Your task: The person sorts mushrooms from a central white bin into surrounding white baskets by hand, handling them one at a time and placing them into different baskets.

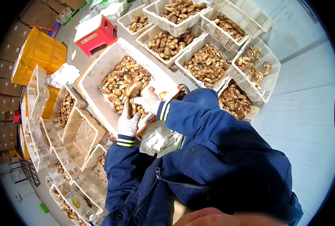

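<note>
Both hands wear white striped work gloves with brownish fingertips, below dark blue sleeves with yellow-striped cuffs. A large brown mushroom (134,89) with a broad cap is between them, above a white foam box (90,81). My left hand (128,123) is closed on its lower part from below. From the right, my right hand (149,101) is closed on it with the fingers against the stem. Many smaller brown mushrooms (114,81) lie heaped in the box around and beyond the hands. The ends of some fingers are hidden behind the mushroom.
White plastic baskets (192,62) of mushrooms stand at the far right, beside a pale wall (306,109). More baskets (88,132) are stacked at the left, near a yellow-wrapped box (43,52). A red stool (109,30) stands beyond the foam box; plastic bags (158,137) lie near me.
</note>
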A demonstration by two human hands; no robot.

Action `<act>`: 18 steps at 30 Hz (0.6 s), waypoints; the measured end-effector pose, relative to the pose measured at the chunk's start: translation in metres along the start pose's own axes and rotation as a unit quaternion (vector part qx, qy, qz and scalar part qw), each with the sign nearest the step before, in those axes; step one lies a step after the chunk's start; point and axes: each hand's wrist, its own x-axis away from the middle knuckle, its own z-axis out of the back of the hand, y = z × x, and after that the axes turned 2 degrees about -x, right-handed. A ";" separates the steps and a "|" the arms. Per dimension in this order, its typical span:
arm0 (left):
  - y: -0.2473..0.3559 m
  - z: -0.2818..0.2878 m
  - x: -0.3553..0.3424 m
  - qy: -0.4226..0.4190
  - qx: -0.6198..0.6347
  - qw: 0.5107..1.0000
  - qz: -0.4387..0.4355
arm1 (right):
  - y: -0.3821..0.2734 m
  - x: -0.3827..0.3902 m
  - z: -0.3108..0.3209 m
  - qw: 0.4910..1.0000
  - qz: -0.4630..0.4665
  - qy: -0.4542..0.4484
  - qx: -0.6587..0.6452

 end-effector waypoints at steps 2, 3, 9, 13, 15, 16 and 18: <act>0.016 0.011 0.019 0.036 0.124 0.991 -0.041 | -0.062 0.017 0.000 0.998 0.018 0.063 0.009; 0.028 0.010 0.024 0.039 0.152 0.984 -0.080 | -0.072 0.003 0.025 0.994 0.016 0.084 -0.062; -0.029 0.031 0.041 -0.019 0.127 0.991 0.035 | -0.136 -0.054 0.230 0.923 0.031 0.294 -0.247; -0.072 0.026 0.036 -0.073 0.117 0.986 0.094 | -0.101 -0.091 0.436 0.883 -0.021 0.334 -0.329; -0.071 0.026 0.032 -0.101 0.158 0.965 0.181 | -0.094 -0.110 0.465 0.863 0.017 0.414 -0.287; -0.073 0.032 0.038 -0.120 0.129 0.954 0.244 | -0.085 -0.124 0.447 0.846 0.069 0.479 -0.225; -0.066 0.028 -0.004 -0.165 0.214 0.953 0.137 | -0.144 -0.132 0.518 0.856 0.094 0.470 -0.191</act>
